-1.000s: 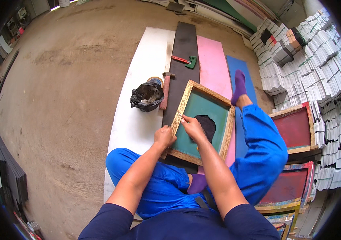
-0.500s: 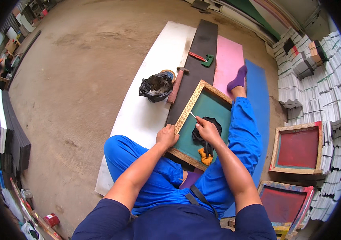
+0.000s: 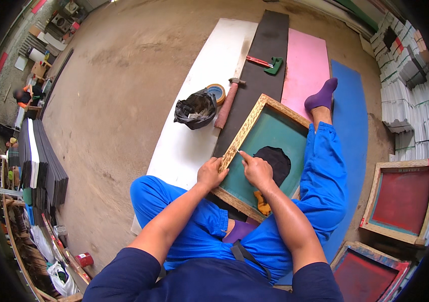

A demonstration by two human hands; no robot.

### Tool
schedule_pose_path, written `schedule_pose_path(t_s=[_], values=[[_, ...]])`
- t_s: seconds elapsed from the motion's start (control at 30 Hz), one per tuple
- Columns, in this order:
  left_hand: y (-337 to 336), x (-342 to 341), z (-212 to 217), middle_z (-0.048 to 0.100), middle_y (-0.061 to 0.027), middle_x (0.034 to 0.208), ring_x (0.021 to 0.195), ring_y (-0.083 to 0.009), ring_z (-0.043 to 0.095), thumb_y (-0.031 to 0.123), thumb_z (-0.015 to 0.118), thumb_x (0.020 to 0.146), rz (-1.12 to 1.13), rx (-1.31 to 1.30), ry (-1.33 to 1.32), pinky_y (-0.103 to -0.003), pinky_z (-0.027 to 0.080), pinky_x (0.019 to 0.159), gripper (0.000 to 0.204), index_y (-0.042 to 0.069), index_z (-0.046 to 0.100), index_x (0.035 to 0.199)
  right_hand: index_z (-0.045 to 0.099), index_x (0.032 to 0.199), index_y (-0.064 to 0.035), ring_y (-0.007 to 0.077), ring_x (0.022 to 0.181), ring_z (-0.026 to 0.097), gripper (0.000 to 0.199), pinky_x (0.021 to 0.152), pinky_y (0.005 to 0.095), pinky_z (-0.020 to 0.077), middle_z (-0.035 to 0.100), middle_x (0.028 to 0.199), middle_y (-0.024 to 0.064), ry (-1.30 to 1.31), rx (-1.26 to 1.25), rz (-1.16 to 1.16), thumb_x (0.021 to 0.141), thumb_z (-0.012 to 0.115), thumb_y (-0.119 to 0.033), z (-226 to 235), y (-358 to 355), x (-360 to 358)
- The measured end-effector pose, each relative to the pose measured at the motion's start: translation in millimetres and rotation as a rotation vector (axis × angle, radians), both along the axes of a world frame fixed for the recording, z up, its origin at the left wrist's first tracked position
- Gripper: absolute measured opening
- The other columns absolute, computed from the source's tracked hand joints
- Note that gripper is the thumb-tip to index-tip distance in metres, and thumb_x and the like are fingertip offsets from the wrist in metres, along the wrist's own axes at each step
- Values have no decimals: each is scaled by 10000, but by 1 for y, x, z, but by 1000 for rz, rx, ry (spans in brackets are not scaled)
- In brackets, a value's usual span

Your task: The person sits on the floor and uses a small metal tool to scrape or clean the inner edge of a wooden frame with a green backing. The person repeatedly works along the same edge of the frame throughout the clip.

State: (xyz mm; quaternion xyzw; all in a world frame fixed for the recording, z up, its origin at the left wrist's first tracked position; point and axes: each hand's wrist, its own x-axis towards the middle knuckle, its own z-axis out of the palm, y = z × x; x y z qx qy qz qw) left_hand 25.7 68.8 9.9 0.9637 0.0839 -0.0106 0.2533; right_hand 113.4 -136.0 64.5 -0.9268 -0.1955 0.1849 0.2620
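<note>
A wooden screen-printing frame (image 3: pixel 247 119) with green mesh (image 3: pixel 281 130) lies tilted across my lap and the mats. My left hand (image 3: pixel 211 174) is closed over its left rail near the lower corner. Just right of that rail, my right hand (image 3: pixel 258 171) holds a slim tool with a metal tip (image 3: pixel 238 151), index finger stretched along it. The tip meets the rail's inner edge; my fingers hide most of the tool, so its kind is unclear. On the mesh lie a round-spread black cloth (image 3: pixel 278 162) and an orange-yellow cloth (image 3: pixel 262 204), partly behind my right wrist.
Beyond the frame are a hammer (image 3: pixel 227 104), a tape roll (image 3: pixel 216 92), a black plastic bag (image 3: pixel 195 109) and a red-and-green tool (image 3: pixel 267 64) on white, black, pink and blue mats. Two red-mesh frames (image 3: pixel 401 199) stand at right by paper stacks (image 3: pixel 401 100). Another person (image 3: pixel 25 95) sits far left.
The tool's tip has shifted down along the left rail, and my right index finger now points along it. The black cloth shows flatter and rounder. The whole view has turned slightly left.
</note>
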Motion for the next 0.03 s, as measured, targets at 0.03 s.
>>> schedule_pose_path(t_s=[0.03], values=[[0, 0, 0, 685, -128, 1093, 1024, -345, 702, 373, 801, 870, 4, 4, 15, -455, 578, 878, 488, 111, 687, 1266, 644, 1454, -321, 428, 933, 743, 438, 818, 555, 587, 759, 995, 245, 31, -31, 11, 1017, 630, -347, -2, -1, 1]])
